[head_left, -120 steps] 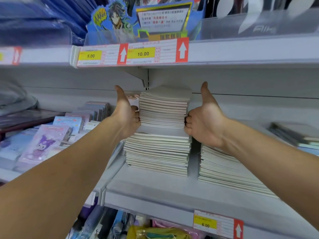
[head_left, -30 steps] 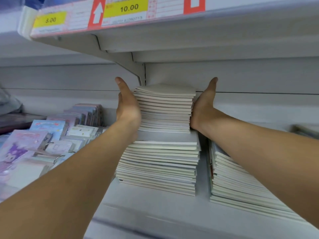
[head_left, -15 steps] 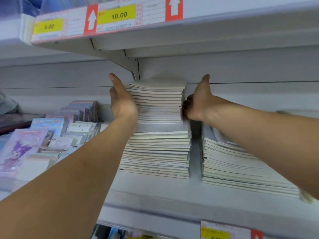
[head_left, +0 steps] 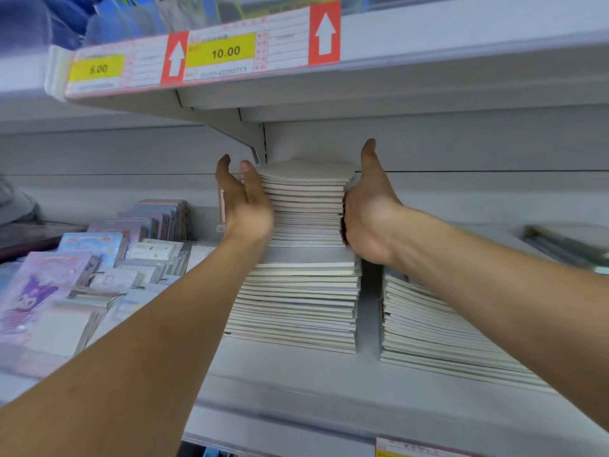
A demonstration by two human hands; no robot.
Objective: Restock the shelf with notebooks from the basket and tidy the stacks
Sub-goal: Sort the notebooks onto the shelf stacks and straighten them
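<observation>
A tall pile of pale notebooks stands at the middle of the grey shelf (head_left: 296, 387). Its upper part (head_left: 306, 206) sits slightly narrower on the lower part (head_left: 296, 301). My left hand (head_left: 245, 206) presses flat against the left side of the upper part, fingers straight and pointing up. On the right side my right hand (head_left: 369, 212) presses in with its palm, thumb raised; its fingers are mostly hidden behind the pile. A lower second pile of notebooks (head_left: 445, 341) lies just to the right, under my right forearm. The basket is out of view.
The upper shelf (head_left: 428, 37) with price labels (head_left: 224, 54) hangs close above the pile, and its bracket (head_left: 244, 136) sits just above my left hand. Ring-bound character notebooks (head_left: 66, 291) fill the shelf to the left. More items (head_left: 566, 245) lie at the far right.
Both hands stay on the sides of the upper pile. My right hand's curled fingers have slid out of sight behind the pile, and the camera view has tilted up a little.
</observation>
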